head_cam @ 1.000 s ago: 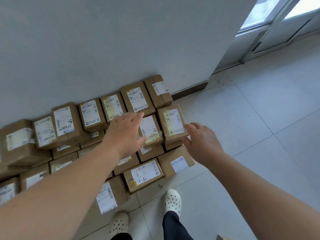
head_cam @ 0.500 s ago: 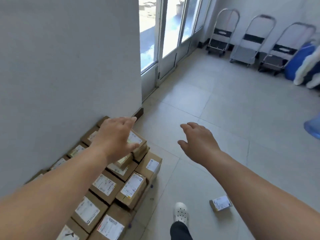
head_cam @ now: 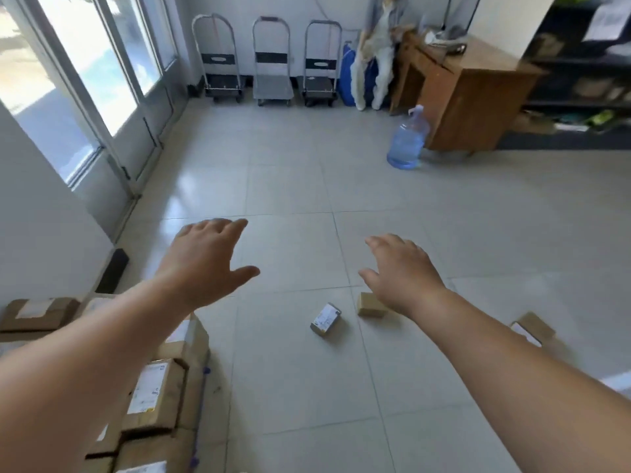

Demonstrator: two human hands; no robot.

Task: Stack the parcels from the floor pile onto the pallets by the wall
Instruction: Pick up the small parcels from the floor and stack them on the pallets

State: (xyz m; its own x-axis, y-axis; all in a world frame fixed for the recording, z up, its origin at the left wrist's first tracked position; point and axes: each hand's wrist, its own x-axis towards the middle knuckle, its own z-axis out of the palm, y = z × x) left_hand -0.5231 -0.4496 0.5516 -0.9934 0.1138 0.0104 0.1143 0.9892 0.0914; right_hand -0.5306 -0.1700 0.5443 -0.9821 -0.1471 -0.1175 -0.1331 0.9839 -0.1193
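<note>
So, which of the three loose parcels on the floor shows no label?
The plain brown parcel partly hidden by the right hand; the small parcel left of it and the far-right parcel both show white labels.

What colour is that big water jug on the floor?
Translucent blue water jug, beside the wooden desk, in the head view.

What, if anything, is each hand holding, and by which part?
Nothing is held. The left hand and the right hand both have spread fingers and are empty.
</note>
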